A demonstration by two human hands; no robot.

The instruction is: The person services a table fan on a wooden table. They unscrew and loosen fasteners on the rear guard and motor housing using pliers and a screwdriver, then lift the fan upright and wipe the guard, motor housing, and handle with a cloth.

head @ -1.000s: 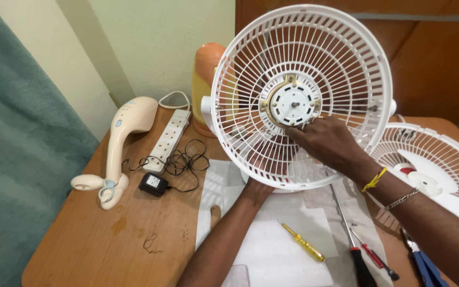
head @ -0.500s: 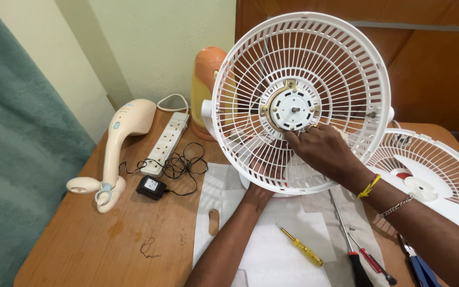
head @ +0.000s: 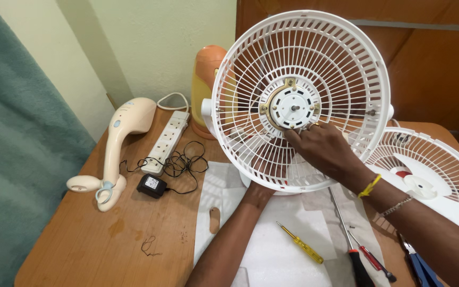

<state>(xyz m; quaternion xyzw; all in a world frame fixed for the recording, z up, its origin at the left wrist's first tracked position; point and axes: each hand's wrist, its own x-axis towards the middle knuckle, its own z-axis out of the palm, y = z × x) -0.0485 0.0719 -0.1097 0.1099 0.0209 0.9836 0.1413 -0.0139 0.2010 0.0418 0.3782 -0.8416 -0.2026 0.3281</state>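
Note:
A white fan rear grille [head: 336,58] stands upright on the table, its motor hub [head: 292,108] with a brass-coloured ring facing me. My right hand [head: 322,149] rests against the grille, fingertips touching the lower edge of the hub. My left forearm reaches under the grille, and my left hand [head: 257,192] is mostly hidden behind the grille's lower part, apparently supporting the fan. Whether it grips something I cannot see.
A second white grille [head: 426,170] lies at the right. A yellow screwdriver [head: 301,243], a black-handled screwdriver [head: 351,239] and a red one [head: 372,256] lie on white paper [head: 272,255]. A cream handheld appliance [head: 118,143], power strip [head: 167,141], black adapter [head: 152,185] and orange jug [head: 206,79] sit left.
My right hand has shifted slightly left along the hub's lower edge. The view has moved a little, and the fan stays upright.

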